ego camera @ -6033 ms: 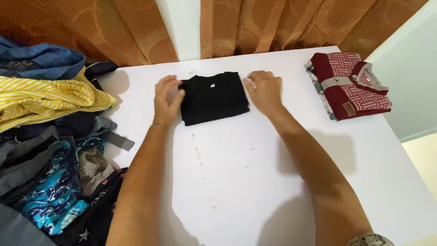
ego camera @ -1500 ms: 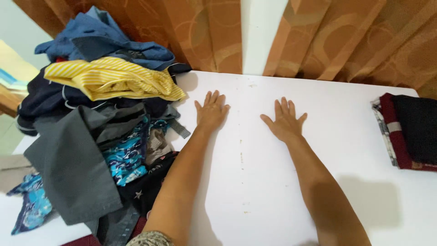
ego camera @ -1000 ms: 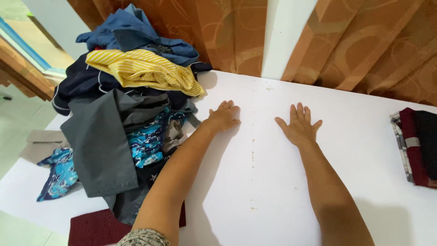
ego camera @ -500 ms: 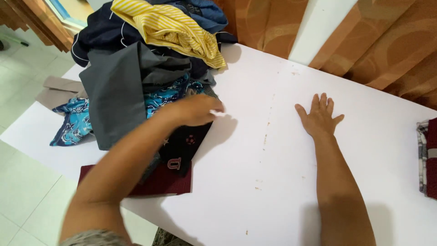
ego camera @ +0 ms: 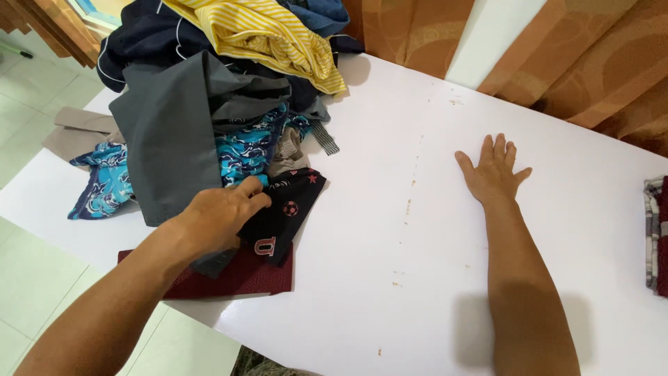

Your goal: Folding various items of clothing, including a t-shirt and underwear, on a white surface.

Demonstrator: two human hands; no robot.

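On the left of the white worktop [ego camera: 390,278] sits a loose heap of clothes. At its far left edge lies a blue patterned cloth [ego camera: 104,184] next to a beige piece [ego camera: 76,132]. A large grey garment [ego camera: 174,132] drapes over the middle of the heap, with a yellow striped shirt [ego camera: 264,35] lying on top toward the back and dark navy and blue garments beneath and behind it. A second blue patterned piece [ego camera: 247,146] shows beside the grey garment.

At the near edge of the heap, the left hand [ego camera: 219,219] rests on a dark garment with small red motifs [ego camera: 289,209], its fingers [ego camera: 254,195] curled together onto the fabric; whether they pinch it cannot be told. That dark garment lies partly over a flat maroon cloth [ego camera: 236,278] at the worktop's front edge.

Further right, well apart from the heap, the right hand [ego camera: 494,174] lies palm down on the bare worktop, fingers [ego camera: 497,146] spread and holding nothing. At the far right edge, a folded stack with a checked layer [ego camera: 654,230] is partly cut off by the frame. Orange patterned curtains [ego camera: 598,63] hang behind the worktop.
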